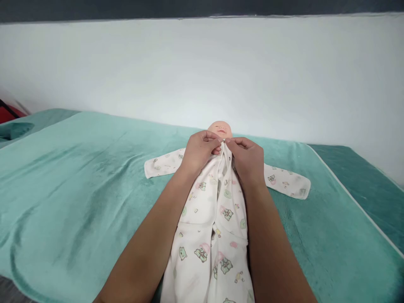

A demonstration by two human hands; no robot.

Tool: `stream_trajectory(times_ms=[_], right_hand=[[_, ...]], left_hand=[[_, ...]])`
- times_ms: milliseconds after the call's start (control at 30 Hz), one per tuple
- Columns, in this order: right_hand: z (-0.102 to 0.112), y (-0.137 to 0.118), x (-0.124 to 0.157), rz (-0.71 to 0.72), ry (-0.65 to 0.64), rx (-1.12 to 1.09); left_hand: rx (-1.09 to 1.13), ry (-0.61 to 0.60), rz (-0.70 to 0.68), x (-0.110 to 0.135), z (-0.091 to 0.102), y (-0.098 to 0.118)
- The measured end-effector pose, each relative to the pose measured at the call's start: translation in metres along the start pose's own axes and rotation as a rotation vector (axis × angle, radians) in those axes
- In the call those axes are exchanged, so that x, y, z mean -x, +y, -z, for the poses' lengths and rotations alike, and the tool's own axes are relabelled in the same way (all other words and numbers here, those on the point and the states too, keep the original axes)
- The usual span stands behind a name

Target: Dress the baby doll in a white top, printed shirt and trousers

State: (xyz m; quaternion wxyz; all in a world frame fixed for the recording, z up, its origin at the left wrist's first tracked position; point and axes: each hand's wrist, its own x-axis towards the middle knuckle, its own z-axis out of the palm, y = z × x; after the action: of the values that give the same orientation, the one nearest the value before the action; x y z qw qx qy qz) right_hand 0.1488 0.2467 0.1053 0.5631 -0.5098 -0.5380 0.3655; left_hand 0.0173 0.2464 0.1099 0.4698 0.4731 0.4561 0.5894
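A baby doll (220, 126) lies on its back, dressed in a white romper (202, 210) printed with green bears and pink shapes. Just below the doll's chin, my left hand (203, 149) pinches one side of the romper's collar. Close beside it, my right hand (246, 158) pinches the collar's other side, fingertips almost touching the left ones. Down the front, the romper's two edges lie slightly apart. Both sleeves stretch out sideways, flat on the blanket. Whatever fastener sits between my fingertips is too small to make out.
A teal plush blanket (94, 181) with light edging and some wrinkles spreads under the doll. Behind it rises a white wall (189, 71) with a dark band on top. A darker green surface (366, 181) shows at the right, and a red object (11, 112) at the far left.
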Motion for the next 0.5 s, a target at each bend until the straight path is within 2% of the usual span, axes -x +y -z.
stream_trajectory(times_ms=[233,367,500], right_hand=[[-0.0006,-0.0002,0.0014,-0.002,0.0,-0.007],[0.0006,-0.0001,0.0018,0.056,-0.014,0.003],[0.0021,-0.0009,0.0019,0.139,-0.096,0.071]], left_hand=[[0.005,-0.029,0.011,-0.0009,0.0019,0.0009],[-0.007,-0.049,0.014,-0.0011,0.0027,0.0029],[-0.023,-0.064,0.006,-0.0001,0.0038,0.0035]])
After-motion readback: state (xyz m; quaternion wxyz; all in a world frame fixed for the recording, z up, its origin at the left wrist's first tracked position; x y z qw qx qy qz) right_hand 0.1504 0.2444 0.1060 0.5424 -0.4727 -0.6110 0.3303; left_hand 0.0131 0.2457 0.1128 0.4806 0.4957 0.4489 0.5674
